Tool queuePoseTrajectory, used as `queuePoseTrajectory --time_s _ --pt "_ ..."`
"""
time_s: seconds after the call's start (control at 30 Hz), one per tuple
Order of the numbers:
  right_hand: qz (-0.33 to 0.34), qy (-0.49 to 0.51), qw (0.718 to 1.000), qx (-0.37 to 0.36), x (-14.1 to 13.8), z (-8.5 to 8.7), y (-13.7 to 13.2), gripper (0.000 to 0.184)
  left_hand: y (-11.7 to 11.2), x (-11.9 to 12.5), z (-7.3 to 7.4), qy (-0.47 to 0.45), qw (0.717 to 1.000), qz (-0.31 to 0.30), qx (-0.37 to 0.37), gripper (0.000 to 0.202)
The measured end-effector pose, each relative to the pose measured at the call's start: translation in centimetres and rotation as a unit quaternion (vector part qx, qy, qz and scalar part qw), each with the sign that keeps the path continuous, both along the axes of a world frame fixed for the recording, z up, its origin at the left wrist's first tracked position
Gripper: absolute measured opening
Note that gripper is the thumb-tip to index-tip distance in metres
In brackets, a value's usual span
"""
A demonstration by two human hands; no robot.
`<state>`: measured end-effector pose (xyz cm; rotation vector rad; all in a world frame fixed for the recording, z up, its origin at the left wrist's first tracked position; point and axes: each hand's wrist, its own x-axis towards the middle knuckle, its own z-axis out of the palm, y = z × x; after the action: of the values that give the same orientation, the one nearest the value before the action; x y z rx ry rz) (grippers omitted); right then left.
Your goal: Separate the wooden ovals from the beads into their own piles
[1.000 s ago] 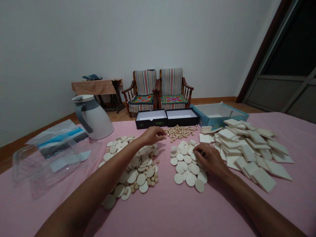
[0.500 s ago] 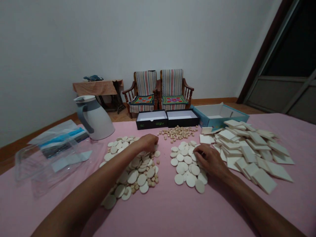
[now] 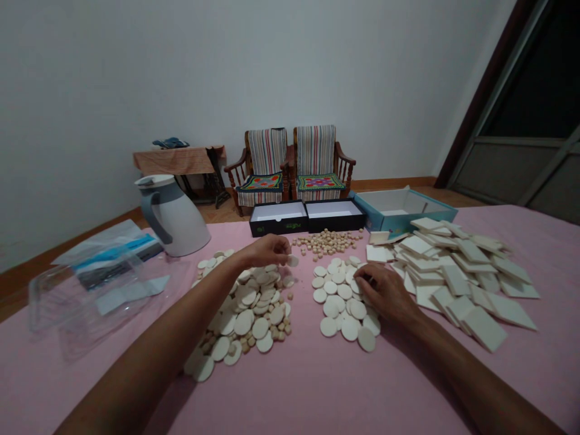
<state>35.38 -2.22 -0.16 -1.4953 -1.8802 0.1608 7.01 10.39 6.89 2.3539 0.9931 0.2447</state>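
Observation:
My left hand [image 3: 268,250] hovers over the far end of a heap of pale round wooden discs mixed with small beads [image 3: 247,311], pinching one small disc [image 3: 293,261] between thumb and fingers. My right hand [image 3: 384,292] rests palm down on the right side of a smaller spread of round discs [image 3: 338,300], its fingers curled on them. A scatter of small wooden beads [image 3: 327,241] lies just beyond both hands. A big heap of pale square tiles [image 3: 457,272] lies to the right of my right hand.
A white jug [image 3: 171,212] and clear plastic bags [image 3: 86,284] stand at the left. Two open black boxes [image 3: 308,216] and a blue box [image 3: 401,209] line the far edge of the pink cloth [image 3: 317,386]. Two striped chairs [image 3: 290,163] stand behind.
My left hand went from the bead scatter down to the disc heap, then lifted with a small disc pinched in its fingers. My right hand stayed on the small disc pile.

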Motion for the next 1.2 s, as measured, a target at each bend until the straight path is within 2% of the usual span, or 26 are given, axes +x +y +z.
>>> queuePoseTrajectory --time_s 0.07,0.1,0.23,0.43,0.57,0.7,0.83,0.93,1.1,1.2 --pt "-0.003 -0.002 1.000 0.000 0.0 0.0 0.0 0.015 -0.9 0.9 0.3 -0.069 0.996 -0.028 -0.052 0.023" --pt "-0.003 -0.003 1.000 0.000 0.0 0.0 0.0 0.015 -1.4 1.2 0.4 -0.091 0.995 -0.023 -0.042 0.022" --pt "-0.002 0.003 1.000 0.005 0.2 -0.2 0.1 0.014 -3.4 1.0 0.5 -0.089 0.993 0.033 0.073 0.015" --pt "-0.003 0.012 0.999 0.038 -0.2 0.5 -0.2 0.013 -7.5 -4.1 -0.9 -0.058 0.966 0.103 0.231 0.016" --pt "0.048 -0.010 0.998 0.027 -1.5 1.6 0.1 0.015 -10.1 -7.0 -2.7 -0.037 0.947 0.106 0.301 0.017" --pt "0.084 -0.071 0.994 -0.019 -3.3 2.0 2.8 0.016 -11.1 -8.0 -4.2 -0.042 0.940 0.101 0.324 0.017" --pt "0.073 -0.130 0.986 -0.076 -5.3 2.2 7.2 0.023 -11.2 -8.2 -4.9 -0.060 0.938 0.104 0.326 0.016" --pt "0.065 -0.170 0.977 -0.109 -6.7 2.4 9.9 0.021 -11.3 -8.4 -5.0 -0.080 0.931 0.105 0.341 0.014" --pt "0.082 -0.233 0.959 -0.136 -7.4 2.0 12.1 0.018 -11.3 -8.6 -5.1 -0.096 0.926 0.100 0.350 0.012" --pt "0.046 -0.244 0.958 -0.146 -6.6 1.7 12.7 0.020 -11.2 -8.7 -5.3 -0.102 0.925 0.094 0.353 0.012"
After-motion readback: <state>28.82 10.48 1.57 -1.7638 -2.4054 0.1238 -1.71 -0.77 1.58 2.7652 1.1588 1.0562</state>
